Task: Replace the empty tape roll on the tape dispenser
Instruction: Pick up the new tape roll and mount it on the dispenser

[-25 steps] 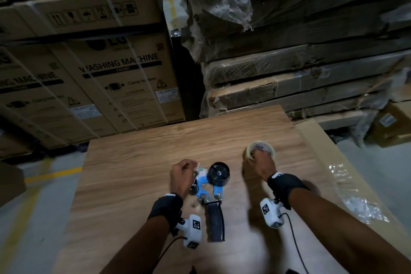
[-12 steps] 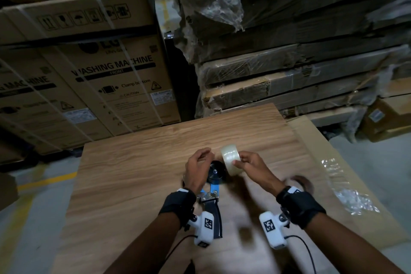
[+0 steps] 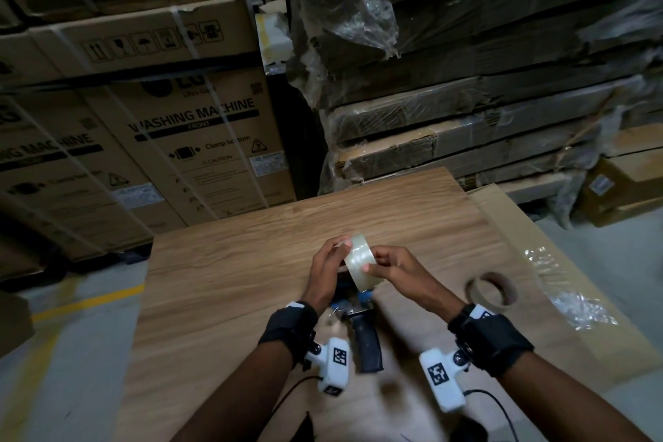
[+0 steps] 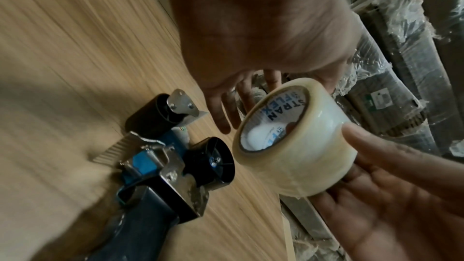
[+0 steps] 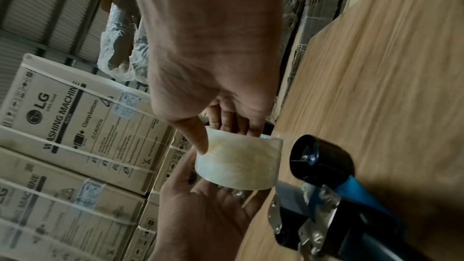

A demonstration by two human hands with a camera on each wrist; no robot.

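A new roll of clear tape (image 3: 360, 263) (image 4: 305, 150) (image 5: 238, 163) is held just above the dispenser. My right hand (image 3: 373, 267) pinches it, thumb (image 5: 200, 142) on the outer wrap and other fingers on the far side. My left hand (image 3: 337, 255) cups it from the other side, palm (image 5: 200, 215) beneath. The blue and black tape dispenser (image 3: 364, 337) (image 4: 173, 158) lies flat on the wooden table (image 3: 229, 262), its black hub (image 5: 321, 160) (image 4: 213, 162) bare. The empty brown core (image 3: 491, 292) lies to the right.
A cardboard sheet (image 3: 520, 226) with crumpled clear film (image 3: 577, 309) lines the table's right side. Washing machine cartons (image 3: 186, 140) are stacked behind on the left and wrapped flat boxes (image 3: 466, 118) on the right. Concrete floor with a yellow line (image 3: 86, 301) lies left.
My right hand lifted the tape roll off the table and carried it left, over the dispenser. My left hand left the dispenser and came up onto the roll.
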